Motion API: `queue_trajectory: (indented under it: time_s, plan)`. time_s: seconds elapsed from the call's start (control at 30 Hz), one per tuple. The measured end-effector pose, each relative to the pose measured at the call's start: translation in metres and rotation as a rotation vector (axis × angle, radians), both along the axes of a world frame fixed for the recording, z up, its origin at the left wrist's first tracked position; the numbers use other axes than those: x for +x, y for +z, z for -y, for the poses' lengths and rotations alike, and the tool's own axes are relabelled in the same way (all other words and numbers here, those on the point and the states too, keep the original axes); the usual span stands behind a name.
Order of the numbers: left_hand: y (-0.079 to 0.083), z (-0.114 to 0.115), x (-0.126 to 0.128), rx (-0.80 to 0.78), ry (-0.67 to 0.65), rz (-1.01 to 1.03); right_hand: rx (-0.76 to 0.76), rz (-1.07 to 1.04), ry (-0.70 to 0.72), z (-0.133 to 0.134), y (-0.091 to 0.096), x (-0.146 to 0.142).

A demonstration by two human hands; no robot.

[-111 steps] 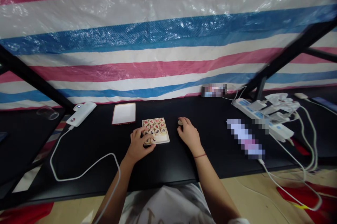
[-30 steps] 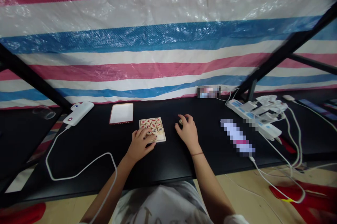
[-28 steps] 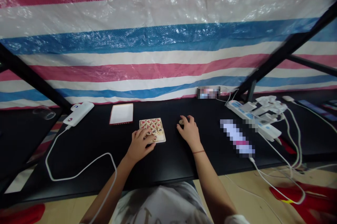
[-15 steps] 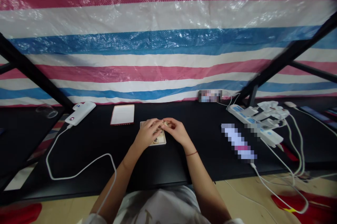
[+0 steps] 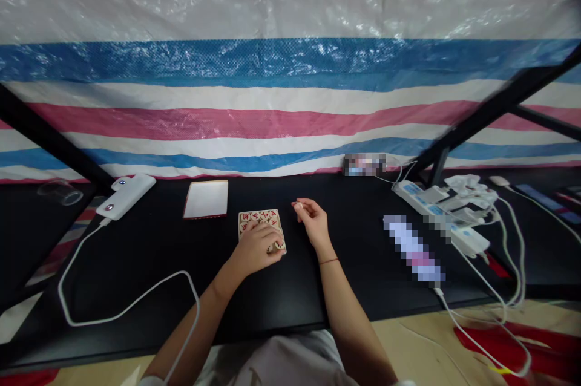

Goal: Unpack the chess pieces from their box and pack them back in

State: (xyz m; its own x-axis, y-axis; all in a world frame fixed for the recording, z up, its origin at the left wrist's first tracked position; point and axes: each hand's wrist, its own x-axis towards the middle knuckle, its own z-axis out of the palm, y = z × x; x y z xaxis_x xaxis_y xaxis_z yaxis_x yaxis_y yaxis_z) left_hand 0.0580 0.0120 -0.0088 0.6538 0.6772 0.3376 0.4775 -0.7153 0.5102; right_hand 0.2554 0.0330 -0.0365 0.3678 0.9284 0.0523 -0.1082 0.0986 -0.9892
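Observation:
In the head view a small white box (image 5: 282,230) holds round Chinese chess pieces (image 5: 265,215), red characters showing along its far rows. My left hand (image 5: 256,248) lies over the near part of the box, fingers curled around a tilted chess piece (image 5: 275,247) at its near right corner. It hides the pieces beneath. To the right of the box, my right hand (image 5: 313,221) is raised a little, thumb and index finger pinching another pale piece (image 5: 298,205).
A shallow box lid (image 5: 207,199) lies at the back left, near a white power bank (image 5: 126,197) with a cable (image 5: 131,303). At right are a blurred-out phone (image 5: 413,248) and a loaded power strip (image 5: 463,230). Striped sheeting (image 5: 272,120) hangs behind the table.
My right hand has left the box and moved right, pinching a piece. My left hand has shifted toward the near side, uncovering red-marked pieces where black-marked ones showed.

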Motion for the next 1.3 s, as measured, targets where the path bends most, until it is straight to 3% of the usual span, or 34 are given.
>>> queue_trajectory:
  time_s: [0.3, 0.47, 0.63, 0.77, 1.13, 1.3]
  plan:
    - [-0.011, -0.003, -0.003, 0.082, -0.008, -0.087, 0.008, 0.088, 0.105, 0.008, 0.000, -0.008]
    - [-0.005, -0.003, -0.007, 0.123, -0.022, -0.084, 0.115, 0.174, 0.123, 0.030, 0.002, -0.013]
    - [0.006, -0.011, -0.018, 0.137, 0.067, -0.046, 0.189, 0.469, 0.114, 0.067, 0.005, -0.023]
    - [0.006, -0.019, -0.024, 0.103, 0.141, -0.041, 0.237, 0.651, 0.200, 0.085, 0.004, -0.031]
    - [-0.001, -0.029, -0.028, 0.144, 0.201, -0.003, 0.249, 0.716, 0.302, 0.083, 0.002, -0.034]
    - [-0.004, -0.032, -0.030, 0.181, 0.258, 0.021, 0.255, 0.707, 0.233, 0.083, 0.004, -0.033]
